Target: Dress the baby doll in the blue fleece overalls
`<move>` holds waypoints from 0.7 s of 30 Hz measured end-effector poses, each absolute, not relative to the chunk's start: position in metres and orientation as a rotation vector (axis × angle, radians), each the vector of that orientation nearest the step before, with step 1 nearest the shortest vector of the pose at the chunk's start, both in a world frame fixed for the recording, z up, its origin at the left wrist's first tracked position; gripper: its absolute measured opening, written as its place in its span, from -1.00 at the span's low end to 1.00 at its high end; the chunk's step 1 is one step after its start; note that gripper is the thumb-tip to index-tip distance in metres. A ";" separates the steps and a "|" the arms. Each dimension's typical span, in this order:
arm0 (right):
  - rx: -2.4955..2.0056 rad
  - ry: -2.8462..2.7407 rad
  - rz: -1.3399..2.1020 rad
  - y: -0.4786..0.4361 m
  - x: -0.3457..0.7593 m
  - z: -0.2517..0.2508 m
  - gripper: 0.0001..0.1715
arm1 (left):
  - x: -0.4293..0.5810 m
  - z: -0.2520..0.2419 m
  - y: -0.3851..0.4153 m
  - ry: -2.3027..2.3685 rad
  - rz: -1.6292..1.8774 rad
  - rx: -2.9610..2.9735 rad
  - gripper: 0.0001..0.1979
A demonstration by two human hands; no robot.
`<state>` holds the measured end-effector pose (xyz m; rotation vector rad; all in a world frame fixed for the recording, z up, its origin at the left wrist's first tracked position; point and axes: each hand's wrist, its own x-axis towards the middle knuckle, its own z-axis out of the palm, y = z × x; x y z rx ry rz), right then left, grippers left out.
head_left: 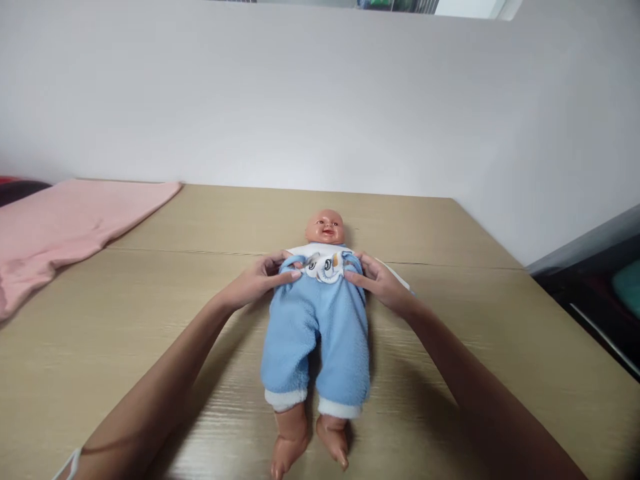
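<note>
Wooden table [80, 373] against a pale wall [300, 100]; two forearms [173, 370] angle inward, left hand [263, 275] and right hand [383, 280] each pinching the top of blue trousers [293, 333] on a doll [325, 228].

A pale wood tabletop [165, 293] with a faint grain fills most of the lower frame, its far edge running across a little above mid-height. A thin seam [225, 252] crosses it from side to side, and its right edge slants down toward the lower right corner. A doll [316, 313] lies on its back in the centre, its head [325, 228] toward the far edge and its bare feet [290, 437] near the bottom of the frame. It wears blue trousers with white cuffs and a white top; a pale piece of clothing [396, 272] sticks out right of its chest. A pink cloth [60, 230], creased along its near edge, is spread at the left edge of the frame, well apart from the doll.
</note>
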<state>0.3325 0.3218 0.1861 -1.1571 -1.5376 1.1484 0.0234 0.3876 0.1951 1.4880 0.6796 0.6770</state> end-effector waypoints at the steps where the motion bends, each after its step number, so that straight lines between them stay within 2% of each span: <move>1: -1.163 -1.481 1.123 0.327 0.332 0.180 -0.43 | 0.025 0.192 0.390 0.690 0.721 1.440 -0.64; 4: -1.231 -1.404 1.041 0.333 0.332 0.159 -0.39 | 0.026 0.174 0.393 0.758 0.830 1.394 -0.59; 12: -1.369 -1.404 1.010 0.291 0.346 0.137 -0.42 | 0.007 0.142 0.376 0.924 0.739 1.645 -0.59; 17: -1.356 -1.298 0.962 0.288 0.344 0.122 -0.48 | 0.016 0.136 0.367 0.819 0.838 1.274 -0.59; 21: -1.333 -1.236 0.963 0.304 0.340 0.111 -0.43 | 0.033 0.128 0.372 0.725 0.932 1.011 -0.53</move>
